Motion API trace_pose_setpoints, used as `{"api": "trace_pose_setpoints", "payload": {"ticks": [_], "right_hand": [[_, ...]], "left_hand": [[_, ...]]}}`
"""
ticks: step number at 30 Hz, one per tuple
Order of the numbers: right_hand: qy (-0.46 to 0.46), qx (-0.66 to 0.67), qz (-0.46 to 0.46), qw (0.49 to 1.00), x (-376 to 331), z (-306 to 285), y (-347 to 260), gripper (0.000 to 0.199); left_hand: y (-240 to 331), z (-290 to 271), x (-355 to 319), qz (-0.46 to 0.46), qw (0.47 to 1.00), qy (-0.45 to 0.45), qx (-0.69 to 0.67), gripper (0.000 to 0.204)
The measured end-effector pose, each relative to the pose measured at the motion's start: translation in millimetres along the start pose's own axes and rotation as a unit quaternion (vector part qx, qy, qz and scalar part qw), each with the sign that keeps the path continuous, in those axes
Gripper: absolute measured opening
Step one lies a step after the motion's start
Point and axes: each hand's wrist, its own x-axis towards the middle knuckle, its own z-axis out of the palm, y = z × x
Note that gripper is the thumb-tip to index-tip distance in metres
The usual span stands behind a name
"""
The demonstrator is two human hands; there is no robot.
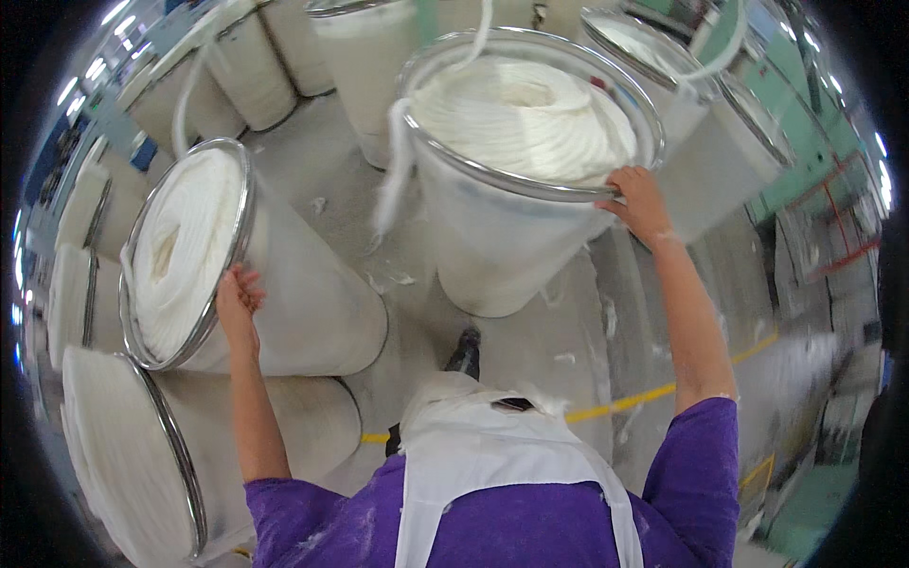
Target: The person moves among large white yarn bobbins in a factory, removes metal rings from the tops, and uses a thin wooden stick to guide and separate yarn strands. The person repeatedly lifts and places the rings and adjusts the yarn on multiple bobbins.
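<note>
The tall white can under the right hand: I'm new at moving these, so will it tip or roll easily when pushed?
Probably tippy: the tall can is narrow for its height, and the right hand grips its metal rim. Its round body would likely roll if laid over. The coiled white fibre piled to the top may add top weight.

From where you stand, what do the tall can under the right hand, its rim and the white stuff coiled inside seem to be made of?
The can looks like matte white plastic or fibreboard; the smooth, dull wall leaves it open. Its rim seems polished metal, since it glints silver. The white coil looks like soft, loose fibre rope, fuzzy and laid in rings. The right hand grips the rim.
</note>
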Motion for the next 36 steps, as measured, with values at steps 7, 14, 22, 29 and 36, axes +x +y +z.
{"api": "trace_pose_setpoints", "payload": {"ticks": [7, 14, 22, 29, 36], "right_hand": [[-0.033, -0.067, 0.030, 0.997, 105.6, 39.2, 29.0, 0.046], [0.118, -0.057, -0.067, 0.989, 84.6, 63.5, -24.5, 0.050], [0.125, -0.031, -0.059, 0.990, 10.1, 64.3, -100.6, 0.073], [-0.382, 0.068, 0.090, 0.917, -316.0, 95.5, -159.1, 0.044], [-0.544, 0.134, 0.414, 0.717, -707.3, 57.8, -255.3, 0.045]], "left_hand": [[-26.5, -61.0, -38.7, 0.074, 0.967, 0.035, 0.242, 0.029], [3.9, -116.9, -72.6, 0.078, 0.799, 0.175, 0.571, 0.017], [67.1, -216.1, -86.7, 0.241, 0.605, 0.273, 0.708, 0.025], [37.6, -291.8, -14.2, 0.005, 0.790, 0.167, 0.590, 0.041], [11.7, -352.2, 54.3, -0.030, 0.882, 0.061, 0.465, 0.046]]}}
